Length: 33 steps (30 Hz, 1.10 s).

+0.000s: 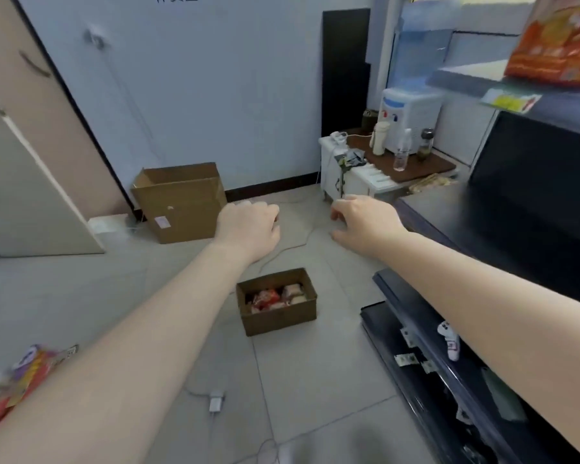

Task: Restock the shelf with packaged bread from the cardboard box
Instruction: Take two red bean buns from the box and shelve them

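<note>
On the floor, the cardboard box (277,301) of packaged bread (275,298) lay below both empty hands; left hand (248,226) loosely curled and nearer, right hand (365,222) relaxed.

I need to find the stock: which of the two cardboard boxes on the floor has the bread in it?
The small cardboard box in the middle of the floor, below the hands; packaged bread shows inside. The larger box by the wall shows nothing inside.
</note>
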Motion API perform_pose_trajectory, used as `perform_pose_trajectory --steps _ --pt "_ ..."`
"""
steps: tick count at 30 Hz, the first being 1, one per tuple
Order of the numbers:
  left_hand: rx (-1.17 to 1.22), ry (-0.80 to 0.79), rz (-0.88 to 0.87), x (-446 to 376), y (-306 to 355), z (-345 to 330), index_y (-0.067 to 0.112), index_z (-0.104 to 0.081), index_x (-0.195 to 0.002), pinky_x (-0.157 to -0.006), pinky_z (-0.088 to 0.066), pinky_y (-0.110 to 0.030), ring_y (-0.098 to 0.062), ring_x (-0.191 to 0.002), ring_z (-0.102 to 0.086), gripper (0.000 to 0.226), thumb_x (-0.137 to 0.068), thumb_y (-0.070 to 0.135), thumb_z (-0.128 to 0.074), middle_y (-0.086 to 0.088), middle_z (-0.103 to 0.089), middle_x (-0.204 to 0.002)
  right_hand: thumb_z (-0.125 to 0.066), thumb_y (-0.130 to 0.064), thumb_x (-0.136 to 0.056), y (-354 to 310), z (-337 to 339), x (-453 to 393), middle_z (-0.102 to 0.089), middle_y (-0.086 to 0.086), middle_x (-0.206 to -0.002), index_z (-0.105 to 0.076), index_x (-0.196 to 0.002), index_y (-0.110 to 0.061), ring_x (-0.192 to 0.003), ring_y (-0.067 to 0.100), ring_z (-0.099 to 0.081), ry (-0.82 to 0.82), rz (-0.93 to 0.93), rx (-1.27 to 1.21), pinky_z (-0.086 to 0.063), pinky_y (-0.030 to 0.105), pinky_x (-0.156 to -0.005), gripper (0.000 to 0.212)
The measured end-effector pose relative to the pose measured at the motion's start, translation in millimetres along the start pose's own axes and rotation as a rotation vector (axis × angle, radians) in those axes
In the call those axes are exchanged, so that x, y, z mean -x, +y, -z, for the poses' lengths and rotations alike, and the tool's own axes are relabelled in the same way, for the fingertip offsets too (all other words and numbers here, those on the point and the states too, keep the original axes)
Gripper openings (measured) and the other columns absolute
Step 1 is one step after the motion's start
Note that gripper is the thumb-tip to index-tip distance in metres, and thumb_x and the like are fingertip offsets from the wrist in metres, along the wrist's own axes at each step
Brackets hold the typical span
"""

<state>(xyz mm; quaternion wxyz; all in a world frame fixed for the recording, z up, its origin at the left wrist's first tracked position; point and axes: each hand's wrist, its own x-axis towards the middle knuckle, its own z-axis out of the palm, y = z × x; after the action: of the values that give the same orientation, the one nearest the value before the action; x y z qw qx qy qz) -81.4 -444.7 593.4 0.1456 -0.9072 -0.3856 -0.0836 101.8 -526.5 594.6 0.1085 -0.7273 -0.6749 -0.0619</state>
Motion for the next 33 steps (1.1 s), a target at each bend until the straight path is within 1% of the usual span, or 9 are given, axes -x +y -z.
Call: perform_pose_trajectory --steps 5,10,14,17,20,23,26,30,33 --pt "0.049 -0.092 0.117 -31 -49 -73 0.018 -0.058 -0.106 -0.062 -0.037 -0.031 -0.024 -0.094 -0.059 0.025 -0.095 0.030 -0.038 -0.003 -0.065 -0.103 -0.053 -0.037 -0.090 -10 -73 -81 -0.058 0.003 -0.113 -0.056 -0.114 -0.016 -0.104 0.024 -0.054 -0.080 0.087 -0.036 -0.039 0.028 -0.069 0.032" --pt "0.117 -0.209 0.240 -88 -92 -157 0.018 -0.058 -0.106 -0.064 -0.037 -0.030 -0.024 -0.099 -0.057 0.023 -0.094 0.029 -0.040 -0.003 -0.064 -0.106 -0.055 -0.034 -0.089 2 -153 -175 -0.060 0.002 -0.109 -0.057 -0.113 -0.016 -0.102 0.024 -0.055 -0.193 0.087 -0.123 -0.041 0.029 -0.069 0.030" --pt "0.189 -0.313 0.322 -133 -125 -227 0.018 -0.056 -0.109 -0.068 -0.039 -0.031 -0.024 -0.103 -0.055 0.024 -0.094 0.028 -0.041 -0.003 -0.062 -0.111 -0.055 -0.032 -0.089 16 -220 -247 -0.060 0.003 -0.111 -0.057 -0.113 -0.016 -0.102 0.025 -0.055 -0.326 0.059 -0.154 -0.046 0.032 -0.074 0.029" --pt "0.262 -0.375 0.407 -158 -150 -286 0.019 -0.057 -0.112 -0.076 -0.041 -0.033 -0.027 -0.106 -0.056 0.026 -0.093 0.027 -0.042 -0.003 -0.063 -0.112 -0.056 -0.029 -0.087 22 -276 -289 -0.060 0.002 -0.110 -0.058 -0.111 -0.016 -0.100 0.024 -0.055 -0.418 0.017 -0.187 -0.045 0.031 -0.071 0.027" --pt "0.330 -0.459 0.496 -175 -176 -350 0.020 -0.057 -0.111 -0.080 -0.042 -0.033 -0.028 -0.105 -0.056 0.025 -0.091 0.026 -0.044 -0.003 -0.063 -0.112 -0.056 -0.026 -0.086 23 -336 -324 -0.059 0.002 -0.102 -0.058 -0.103 -0.016 -0.094 0.025 -0.056 -0.519 -0.034 -0.218 -0.042 0.030 -0.066 0.020" --pt "0.404 -0.528 0.555 -190 -202 -425 0.020 -0.058 -0.112 -0.082 -0.044 -0.034 -0.027 -0.106 -0.057 0.025 -0.091 0.026 -0.045 -0.003 -0.064 -0.114 -0.056 -0.024 -0.086 22 -405 -358 -0.053 -0.001 -0.091 -0.059 -0.102 -0.016 -0.088 0.023 -0.053 -0.584 -0.096 -0.241 -0.036 0.027 -0.063 0.018" --pt "0.483 -0.588 0.610 -207 -223 -509 0.018 -0.057 -0.115 -0.084 -0.044 -0.034 -0.027 -0.108 -0.056 0.027 -0.091 0.025 -0.047 -0.002 -0.062 -0.119 -0.056 -0.021 -0.086 24 -482 -388 -0.052 -0.004 -0.090 -0.061 -0.099 -0.015 -0.087 0.020 -0.053 -0.628 -0.193 -0.291 -0.032 0.024 -0.059 0.016" --pt "0.546 -0.665 0.640 -222 -228 -635 0.019 -0.053 -0.120 -0.081 -0.045 -0.035 -0.025 -0.108 -0.056 0.030 -0.092 0.029 -0.046 -0.002 -0.060 -0.121 -0.057 -0.025 -0.085 29 -602 -412 -0.059 -0.003 -0.099 -0.062 -0.102 -0.017 -0.087 0.017 -0.054 -0.685 -0.282 -0.332 -0.041 0.027 -0.068 0.019" --pt "0.626 -0.733 0.704 -220 -215 -735 0.020 -0.050 -0.124 -0.082 -0.048 -0.037 -0.024 -0.108 -0.057 0.035 -0.092 0.032 -0.048 -0.001 -0.059 -0.122 -0.057 -0.030 -0.087 38 -701 -416 -0.062 -0.002 -0.106 -0.062 -0.103 -0.020 -0.087 0.018 -0.057 -0.717 -0.337 -0.346 -0.047 0.029 -0.069 0.020"
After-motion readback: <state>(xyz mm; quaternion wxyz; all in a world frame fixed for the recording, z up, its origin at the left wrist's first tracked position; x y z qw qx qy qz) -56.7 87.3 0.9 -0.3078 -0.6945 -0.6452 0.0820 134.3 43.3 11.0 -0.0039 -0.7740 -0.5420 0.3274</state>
